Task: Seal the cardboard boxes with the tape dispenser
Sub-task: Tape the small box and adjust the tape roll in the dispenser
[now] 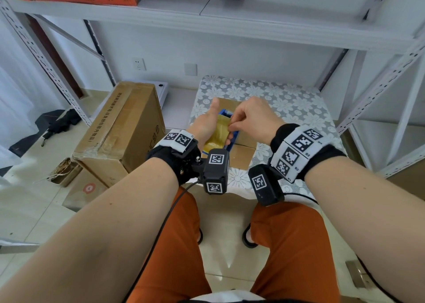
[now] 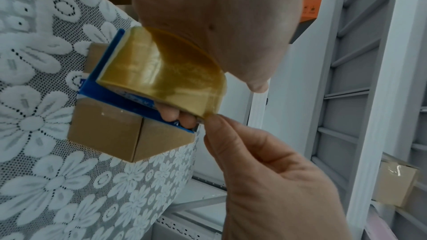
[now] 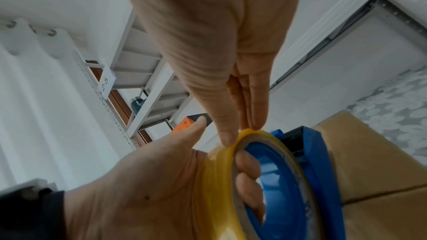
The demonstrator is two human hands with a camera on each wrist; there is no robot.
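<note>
big cardboard box (image 1: 119,130) on the floor off to the left | left hand (image 1: 207,121) wrapped around the blue tape dispenser (image 2: 110,90), thumb up, held over the small box (image 2: 110,130) on the lace-covered table (image 1: 287,102) | right hand (image 1: 253,116) pinching the tape edge (image 2: 209,116)

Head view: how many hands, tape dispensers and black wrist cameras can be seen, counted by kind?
Hands: 2, left hand and right hand
Tape dispenser: 1, gripped by the left hand; the right hand pinches its tape end
Black wrist cameras: 2
Total: 5
</note>
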